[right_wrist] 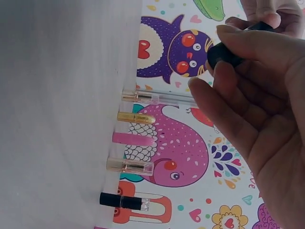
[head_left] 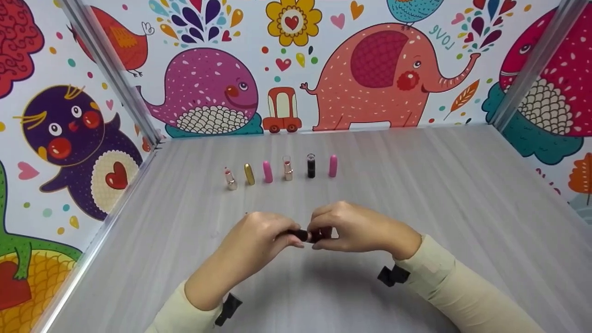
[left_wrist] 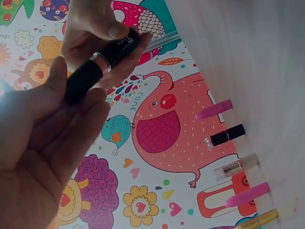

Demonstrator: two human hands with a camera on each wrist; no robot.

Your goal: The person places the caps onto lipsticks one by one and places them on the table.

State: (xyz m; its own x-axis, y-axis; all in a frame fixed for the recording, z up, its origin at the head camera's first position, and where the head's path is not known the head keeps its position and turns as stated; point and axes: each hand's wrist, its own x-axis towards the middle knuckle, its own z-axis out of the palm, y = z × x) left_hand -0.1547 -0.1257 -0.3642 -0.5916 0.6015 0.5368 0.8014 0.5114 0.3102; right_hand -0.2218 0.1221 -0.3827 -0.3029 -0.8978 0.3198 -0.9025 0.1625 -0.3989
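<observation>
A black lipstick (head_left: pixel 301 235) with a rose-gold band lies level between the two hands above the near part of the table. My left hand (head_left: pixel 263 233) pinches one black end between thumb and fingers. On the other black end, my right hand (head_left: pixel 351 227) has its thumb and fingertips. In the left wrist view the rose-gold band (left_wrist: pixel 101 62) shows between the two black parts, and small lettering marks the part in the right hand. The right wrist view shows a rounded black end (right_wrist: pixel 223 56) by the right thumb; the rest is mostly hidden by fingers.
Beyond the hands, a row of upright lipsticks stands on the grey table (head_left: pixel 194 203): a clear-capped one (head_left: pixel 231 180), a gold one (head_left: pixel 249 174), a pink one (head_left: pixel 268 172), another clear-capped one (head_left: pixel 288 170), a black one (head_left: pixel 311 167) and another pink one (head_left: pixel 333 166). Cartoon-printed walls (head_left: pixel 296 69) enclose the table.
</observation>
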